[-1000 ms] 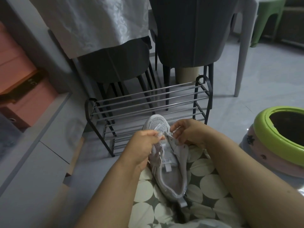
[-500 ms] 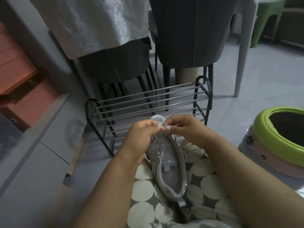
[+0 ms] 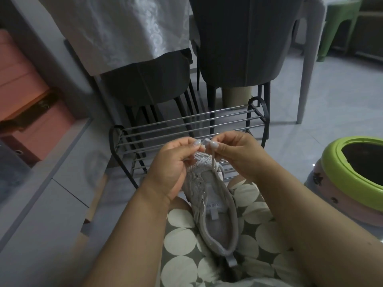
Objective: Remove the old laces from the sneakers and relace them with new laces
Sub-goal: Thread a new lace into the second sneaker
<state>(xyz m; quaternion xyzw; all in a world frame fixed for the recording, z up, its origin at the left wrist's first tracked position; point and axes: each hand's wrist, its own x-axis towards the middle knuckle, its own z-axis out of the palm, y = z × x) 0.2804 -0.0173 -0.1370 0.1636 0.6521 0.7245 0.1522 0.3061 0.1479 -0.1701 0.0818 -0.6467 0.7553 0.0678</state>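
At the far left stand pink storage boxes (image 3: pixel 31 112) behind a grey cabinet (image 3: pixel 47 183). Next along, a white patterned tablecloth (image 3: pixel 124 32) hangs over two dark upholstered chairs (image 3: pixel 238 44). In front of the chairs a low black wire shoe rack (image 3: pixel 190 129) sits on the tiled floor (image 3: pixel 331 100), directly beyond the hands.

The grey mesh sneaker (image 3: pixel 213 210) lies on the person's lap, on a grey fabric with large cream dots (image 3: pixel 182 241), toe pointing away toward the rack and heel loop nearest the body. The left hand (image 3: pixel 172 168) is curled beside the shoe's left flank, thumb and forefinger pinching the lace (image 3: pixel 211 160) above the toe. The right hand (image 3: pixel 236 154) pinches the same lace just beside it, and the strand drops from there to the eyelets.

A tongue label carries printed letters, seen upside down and too small to read surely.

At the right edge sits a round pink tub with a lime-green rim (image 3: pixel 352 181); a green plastic stool (image 3: pixel 339 23) stands far back.
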